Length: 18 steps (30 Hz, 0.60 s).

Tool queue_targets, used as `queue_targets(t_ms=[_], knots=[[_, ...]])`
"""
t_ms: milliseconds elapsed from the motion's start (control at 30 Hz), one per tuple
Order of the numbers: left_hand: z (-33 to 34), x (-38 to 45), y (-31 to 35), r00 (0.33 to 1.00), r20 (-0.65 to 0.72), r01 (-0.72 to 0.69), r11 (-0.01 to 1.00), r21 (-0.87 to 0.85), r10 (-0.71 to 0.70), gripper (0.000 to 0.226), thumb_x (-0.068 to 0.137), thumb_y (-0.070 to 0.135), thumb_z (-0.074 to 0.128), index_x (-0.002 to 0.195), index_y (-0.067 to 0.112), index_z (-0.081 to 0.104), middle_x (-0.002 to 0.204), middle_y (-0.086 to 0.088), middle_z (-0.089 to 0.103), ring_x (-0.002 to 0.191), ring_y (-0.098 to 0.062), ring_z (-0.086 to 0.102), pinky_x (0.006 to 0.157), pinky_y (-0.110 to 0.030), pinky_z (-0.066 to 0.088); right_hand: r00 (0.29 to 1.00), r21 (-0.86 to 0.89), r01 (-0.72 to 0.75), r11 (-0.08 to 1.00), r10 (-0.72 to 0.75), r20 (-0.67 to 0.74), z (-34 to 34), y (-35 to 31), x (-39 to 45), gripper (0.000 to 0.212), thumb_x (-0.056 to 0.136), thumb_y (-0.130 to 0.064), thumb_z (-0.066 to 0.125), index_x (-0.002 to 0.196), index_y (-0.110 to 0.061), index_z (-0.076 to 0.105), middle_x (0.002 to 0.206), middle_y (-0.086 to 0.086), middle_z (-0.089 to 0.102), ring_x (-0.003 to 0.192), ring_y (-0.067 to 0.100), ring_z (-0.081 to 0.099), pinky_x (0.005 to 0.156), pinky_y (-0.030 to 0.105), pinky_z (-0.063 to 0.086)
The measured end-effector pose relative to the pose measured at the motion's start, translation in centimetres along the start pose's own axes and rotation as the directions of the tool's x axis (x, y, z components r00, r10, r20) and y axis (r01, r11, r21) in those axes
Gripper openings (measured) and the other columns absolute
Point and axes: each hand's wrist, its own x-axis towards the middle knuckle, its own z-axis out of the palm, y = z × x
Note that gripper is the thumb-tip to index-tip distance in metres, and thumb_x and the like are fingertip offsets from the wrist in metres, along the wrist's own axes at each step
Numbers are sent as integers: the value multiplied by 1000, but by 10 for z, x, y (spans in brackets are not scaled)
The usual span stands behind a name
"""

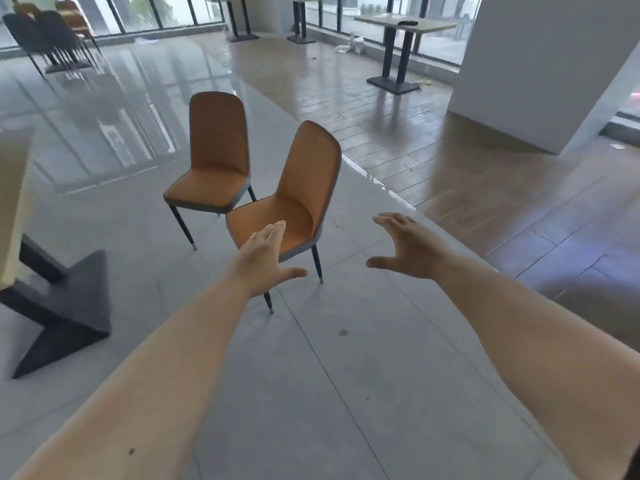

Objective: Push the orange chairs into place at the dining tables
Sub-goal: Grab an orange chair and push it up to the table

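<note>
Two orange chairs with dark legs stand on the grey tiled floor. The nearer orange chair (pixel 298 188) faces left, and the farther orange chair (pixel 216 150) stands just behind it to the left. My left hand (pixel 266 261) is stretched out with fingers apart in front of the nearer chair's seat, holding nothing. My right hand (pixel 405 247) is spread open to the right of that chair, apart from it. A dining table (pixel 14 188) with a dark angular base (pixel 65 306) shows at the left edge.
A white pillar (pixel 540 64) stands at the right on the wooden floor. Tables on dark pedestals (pixel 398 46) line the windows at the back. Dark and orange chairs are grouped at a table (pixel 48 32) in the far left corner. Litter (pixel 349 46) lies by the windows.
</note>
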Motion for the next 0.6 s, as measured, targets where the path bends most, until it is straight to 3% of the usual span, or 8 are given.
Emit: queue_targets(t_ms=[333,600], knots=[[43,209,-4,992,4,124,992,-31,-124,108,77,66,66,153,11,13,160,-6,20,147,-22,16,117,-40,21,990,-18,109,994,-107,96,0,135,199,92,75,-60,69,147,-16,31,154,0,33,141,19,30,113,37,31],[68,362,-16,965,97,247,969,-28,-243,112,73,76,57,154,15,11,161,-2,19,147,-21,16,116,-45,27,969,0,162,987,-159,187,7,227,353,94,76,-63,67,148,-16,29,154,2,32,141,20,31,112,37,31]])
